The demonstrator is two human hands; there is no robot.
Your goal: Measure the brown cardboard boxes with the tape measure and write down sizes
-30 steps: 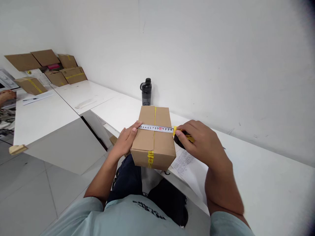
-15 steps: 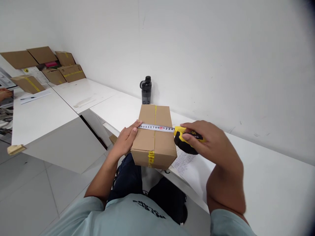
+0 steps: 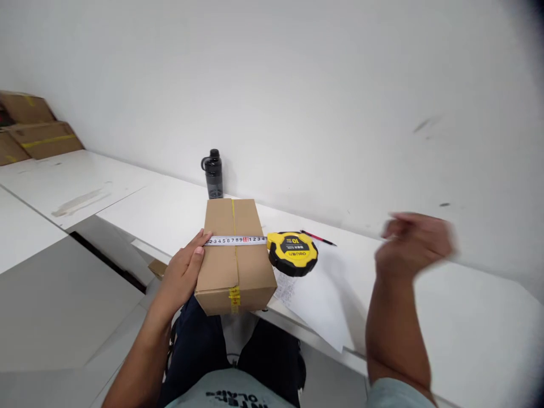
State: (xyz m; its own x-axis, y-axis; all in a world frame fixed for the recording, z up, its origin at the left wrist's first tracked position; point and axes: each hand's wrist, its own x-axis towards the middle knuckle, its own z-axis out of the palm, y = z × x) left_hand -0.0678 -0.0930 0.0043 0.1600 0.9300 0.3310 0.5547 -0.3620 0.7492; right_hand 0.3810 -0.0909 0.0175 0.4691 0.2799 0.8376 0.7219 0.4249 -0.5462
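A brown cardboard box [image 3: 235, 271] sealed with yellow tape sits at the near edge of a white table [image 3: 446, 317]. A white measuring tape blade [image 3: 234, 240] lies across its top. My left hand [image 3: 183, 273] presses the left side of the box, thumb pinning the blade's end. The yellow and black tape measure case [image 3: 292, 253] leans against the box's right side, with no hand on it. My right hand [image 3: 414, 243] is raised to the right, blurred by motion, touching nothing I can see.
A dark water bottle [image 3: 213, 174] stands by the wall behind the box. A red and black pen [image 3: 318, 238] and a printed paper sheet [image 3: 318, 297] lie right of the box. Flattened cardboard boxes [image 3: 29, 133] lean at the far left on another white table.
My right hand has let go of the tape measure case and swung away to the right. The case now rests against the box. The view has turned to the right.
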